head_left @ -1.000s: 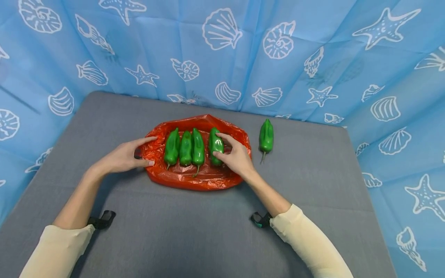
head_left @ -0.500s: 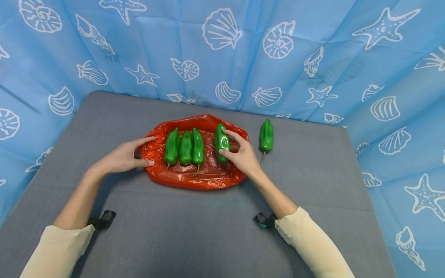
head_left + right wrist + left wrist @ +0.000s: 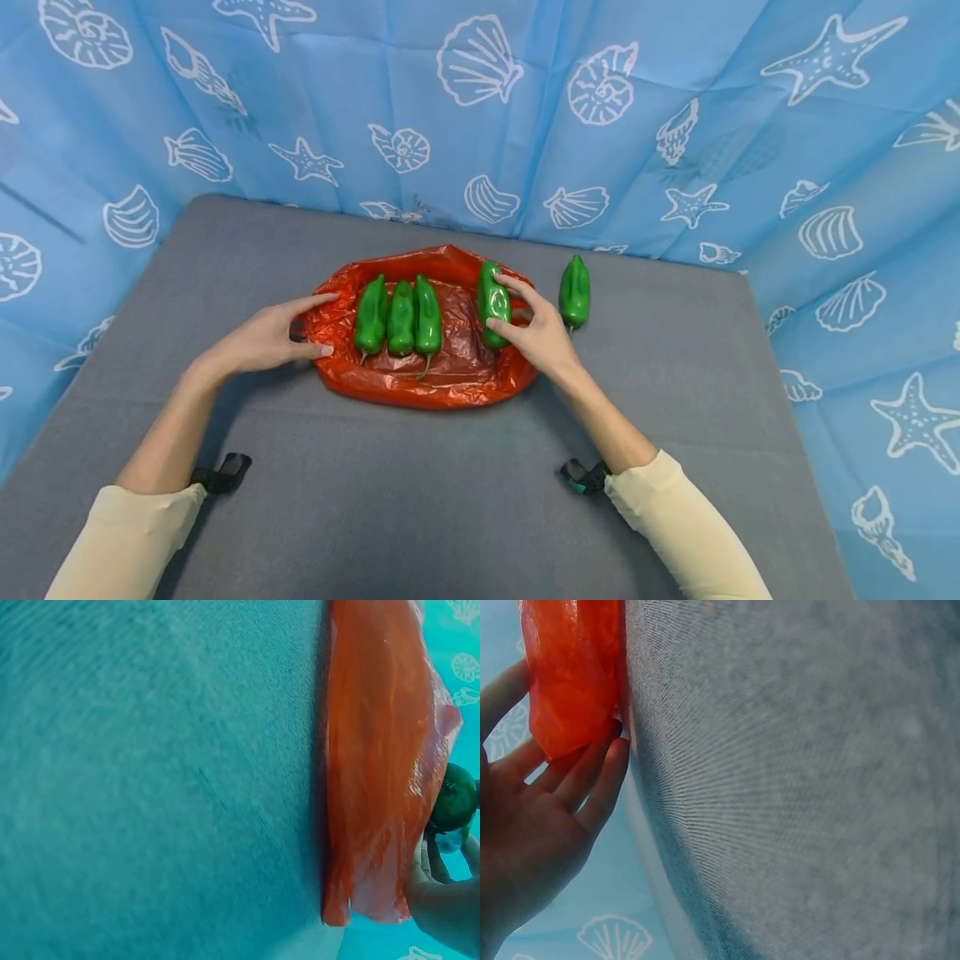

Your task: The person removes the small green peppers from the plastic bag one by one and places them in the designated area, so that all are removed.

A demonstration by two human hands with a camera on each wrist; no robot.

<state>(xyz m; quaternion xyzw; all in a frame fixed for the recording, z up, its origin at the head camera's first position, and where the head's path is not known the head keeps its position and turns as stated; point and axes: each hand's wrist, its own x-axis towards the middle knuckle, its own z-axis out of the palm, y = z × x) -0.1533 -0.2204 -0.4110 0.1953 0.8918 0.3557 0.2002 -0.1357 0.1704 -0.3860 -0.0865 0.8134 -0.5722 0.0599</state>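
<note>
My right hand [image 3: 542, 336] pinches a glossy green pepper [image 3: 494, 305] between thumb and fingers, over the right end of a red plastic bag [image 3: 420, 397]. In the right wrist view that pepper [image 3: 454, 799] shows beyond the bag's upper edge. Three more green peppers lie side by side inside the opened bag: a left one [image 3: 371, 317], a middle one [image 3: 401, 320] and a right one [image 3: 428, 317]. At the bag's left end rests my left hand [image 3: 262, 340], its extended fingers and thumb spread against the plastic. In the left wrist view, fingers [image 3: 592, 772] touch the bag's end.
Another green pepper [image 3: 575, 292] lies on the grey table [image 3: 420, 500] to the right of the bag, just beyond my right hand. A blue curtain [image 3: 525, 125] with white shells and starfish hangs behind the table and along its sides.
My right hand has moved right and slightly away from me with the pepper, widening the gap to the three in the bag. The left hand has stayed in place.
</note>
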